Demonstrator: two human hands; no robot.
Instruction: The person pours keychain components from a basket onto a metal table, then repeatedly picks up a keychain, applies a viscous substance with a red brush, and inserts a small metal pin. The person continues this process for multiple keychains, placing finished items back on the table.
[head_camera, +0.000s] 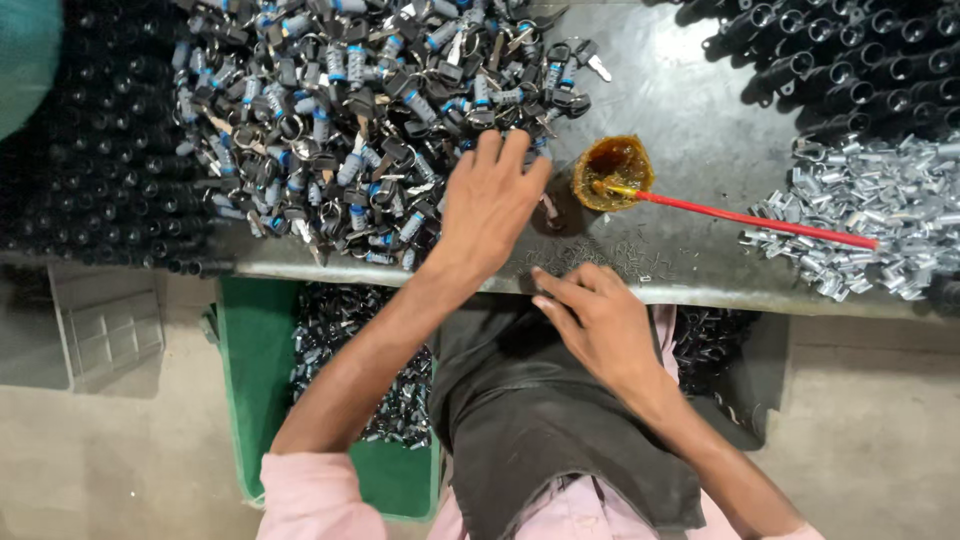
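left hand (488, 205): flat, fingers spread on lock-and-key pile (340, 110), grip unclear
right hand (592, 318): loosely curled at bench edge (700, 290), holding nothing visible
nearby: grease cup (612, 172), red stick (760, 220)

Two hands show: the left hand (487, 205) and the right hand (598, 320). One small round cup of amber grease (612, 172) stands just beyond the right hand, with one red-handled brush (760, 220) resting in it. Past the left hand lies one heap of keyed lock cylinders (350, 120), too many to count. Farther out beyond the right hand are one pile of silver metal pieces (870, 215) and one stack of black tubes (850, 60). Below the left forearm stands one green bin (245, 400).
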